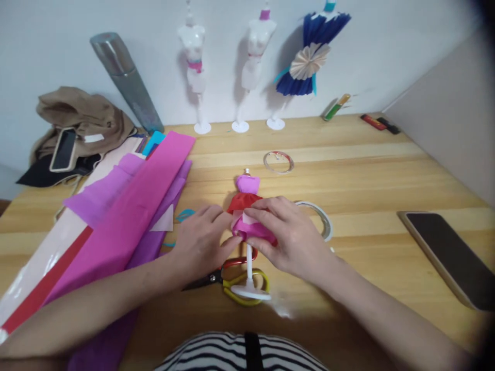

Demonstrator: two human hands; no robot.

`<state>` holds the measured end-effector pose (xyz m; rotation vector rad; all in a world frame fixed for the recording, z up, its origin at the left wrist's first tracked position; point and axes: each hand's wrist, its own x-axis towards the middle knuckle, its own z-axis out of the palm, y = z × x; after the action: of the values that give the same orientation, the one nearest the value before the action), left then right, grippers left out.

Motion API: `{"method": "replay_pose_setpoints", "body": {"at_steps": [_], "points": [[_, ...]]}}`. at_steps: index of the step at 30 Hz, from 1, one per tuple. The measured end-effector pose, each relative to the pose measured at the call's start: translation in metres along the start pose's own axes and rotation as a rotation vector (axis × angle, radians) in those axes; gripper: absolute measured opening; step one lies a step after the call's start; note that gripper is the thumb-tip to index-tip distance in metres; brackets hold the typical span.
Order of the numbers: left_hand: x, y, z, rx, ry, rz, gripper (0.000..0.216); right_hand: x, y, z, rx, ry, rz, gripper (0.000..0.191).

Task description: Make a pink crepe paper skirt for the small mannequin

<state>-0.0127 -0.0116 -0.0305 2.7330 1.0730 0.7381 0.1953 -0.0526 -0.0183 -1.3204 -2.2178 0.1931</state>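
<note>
A small white mannequin (249, 257) lies on the wooden table (367, 175), head away from me, dressed in a pink paper top, a red waist band and a pink paper skirt (251, 229). My left hand (203, 239) pinches the skirt's left edge, fingers closed on the paper. Over the skirt's right side my right hand (288, 237) presses and grips it, fingers curled. Yellow-handled scissors (243, 283) lie under the mannequin's stand, partly hidden by my left hand.
Pink, purple and red crepe paper sheets (127, 216) spread at the left. Two tape rolls (278, 161) (323, 219) lie near the mannequin. A phone (452, 255) sits at the right. Three mannequins (251, 62) stand along the back wall, beside a flask (126, 82) and a brown bag (77, 123).
</note>
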Motion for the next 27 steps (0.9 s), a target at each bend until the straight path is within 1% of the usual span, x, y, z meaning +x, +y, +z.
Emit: {"method": "replay_pose_setpoints", "body": {"at_steps": [2,5,8,10,11,14,16,18,20,23,27], "points": [[0.000,0.003,0.004,0.069,-0.002,0.062,0.008,0.005,0.004,0.005,0.045,0.022,0.053,0.014],[0.002,0.005,0.008,0.068,0.000,0.099,0.011,0.007,0.012,0.007,0.144,0.083,0.131,0.017],[0.001,0.004,0.009,0.050,-0.050,0.090,0.015,0.005,0.017,0.006,0.236,0.129,0.188,0.015],[0.000,0.004,0.010,0.074,-0.066,0.115,0.017,0.001,0.017,0.006,0.243,0.122,0.174,0.010],[0.000,0.004,0.011,0.091,-0.075,0.138,0.019,0.000,0.016,0.007,0.221,0.110,0.136,0.005],[0.000,0.004,0.011,0.126,-0.128,0.191,0.022,-0.003,0.013,0.011,0.090,0.088,-0.002,0.014],[0.000,0.003,0.011,0.133,-0.160,0.186,0.021,-0.003,0.013,0.013,0.024,0.118,-0.042,0.011],[0.000,0.002,0.012,0.133,-0.176,0.166,0.020,-0.003,0.014,0.013,0.044,0.169,-0.017,0.011],[-0.001,0.001,0.012,0.138,-0.182,0.165,0.019,-0.002,0.016,0.012,0.130,0.196,0.045,0.011],[-0.003,0.000,0.014,0.150,-0.146,0.161,0.020,-0.002,0.019,0.011,0.228,0.179,0.114,0.010],[-0.004,-0.001,0.016,0.158,-0.110,0.165,0.020,-0.002,0.021,0.011,0.249,0.191,0.120,0.009]]}}
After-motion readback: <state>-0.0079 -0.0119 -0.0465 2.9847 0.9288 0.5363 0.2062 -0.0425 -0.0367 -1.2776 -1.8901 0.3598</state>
